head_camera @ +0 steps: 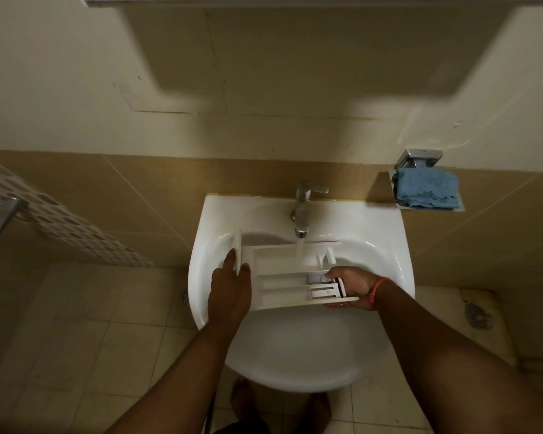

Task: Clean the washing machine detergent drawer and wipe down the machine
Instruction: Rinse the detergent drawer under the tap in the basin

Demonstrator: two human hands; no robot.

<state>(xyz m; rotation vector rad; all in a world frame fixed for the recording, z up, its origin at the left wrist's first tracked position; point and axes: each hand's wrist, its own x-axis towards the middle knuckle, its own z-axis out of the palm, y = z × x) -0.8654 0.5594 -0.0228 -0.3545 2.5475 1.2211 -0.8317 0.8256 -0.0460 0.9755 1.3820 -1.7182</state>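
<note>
A white detergent drawer (282, 270) lies sideways over the white sink (295, 355), its front panel to the left. Water runs from the chrome tap (303, 208) into the drawer's back compartment. My left hand (231, 286) holds the drawer's left end, fingers round the front panel. My right hand (351, 286) grips the right end, thumb on top near a small grey insert, fingers underneath. A red thread band circles my right wrist.
A folded blue cloth (427, 189) lies on a small metal wall shelf at the right of the sink. Beige tiled wall stands behind. The tiled floor shows a drain (478, 314) at the right. My bare feet are below the basin.
</note>
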